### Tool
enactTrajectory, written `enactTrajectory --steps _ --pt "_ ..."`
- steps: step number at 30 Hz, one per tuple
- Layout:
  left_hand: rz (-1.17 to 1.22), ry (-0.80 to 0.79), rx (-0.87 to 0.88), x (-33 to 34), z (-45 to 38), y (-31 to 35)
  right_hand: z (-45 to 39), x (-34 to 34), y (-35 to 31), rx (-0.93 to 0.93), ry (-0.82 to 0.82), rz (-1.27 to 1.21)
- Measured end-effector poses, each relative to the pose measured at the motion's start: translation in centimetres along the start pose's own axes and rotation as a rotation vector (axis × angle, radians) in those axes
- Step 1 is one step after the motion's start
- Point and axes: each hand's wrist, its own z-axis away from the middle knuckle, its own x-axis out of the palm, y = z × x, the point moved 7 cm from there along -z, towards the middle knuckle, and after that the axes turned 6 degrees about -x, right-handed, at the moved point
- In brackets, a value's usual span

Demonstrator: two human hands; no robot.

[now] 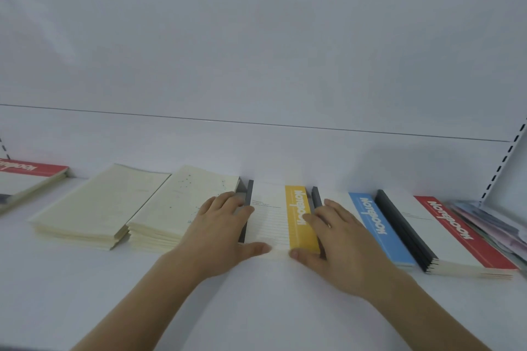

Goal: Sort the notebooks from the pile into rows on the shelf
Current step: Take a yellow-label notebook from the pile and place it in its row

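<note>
Stacks (159,208) flank yellow notebook (299,216).

A shop: white metal display shelf (85,279) with a slotted upright (502,162), stocked with rows of notebooks (467,234).

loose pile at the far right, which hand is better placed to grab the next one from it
Right. The right hand lies nearer the loose pile; the left hand would have to cross over the yellow notebook stack.

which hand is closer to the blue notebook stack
Right. The right hand rests between the yellow notebook stack and the blue notebook stack, overlapping the blue one's left part. The left hand sits on the yellow stack's far left side.
</note>
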Motion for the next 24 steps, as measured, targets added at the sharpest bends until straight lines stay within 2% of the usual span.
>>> enactTrajectory --steps 5,7,14,17,24 --pt "0.099 0.228 -0.094 -1.8 2.1 -1.4 -0.4 -1.1 -2.9 -0.031 0.104 -0.002" --pt "0.107 0.269 -0.121 -2.4 3.4 -2.4 -0.6 -1.1 -5.1 -0.041 0.132 -0.035" --pt "0.108 0.313 -0.252 -5.5 9.4 -9.2 -2.2 -2.3 -14.9 -0.134 0.107 -0.083" --pt "0.078 0.302 -0.309 -6.6 12.6 -13.9 -3.7 -3.1 -19.8 -0.135 0.137 -0.1" --pt "0.001 0.232 -0.422 -8.7 20.1 -26.3 -7.4 -2.3 -33.4 -0.146 0.087 -0.121"
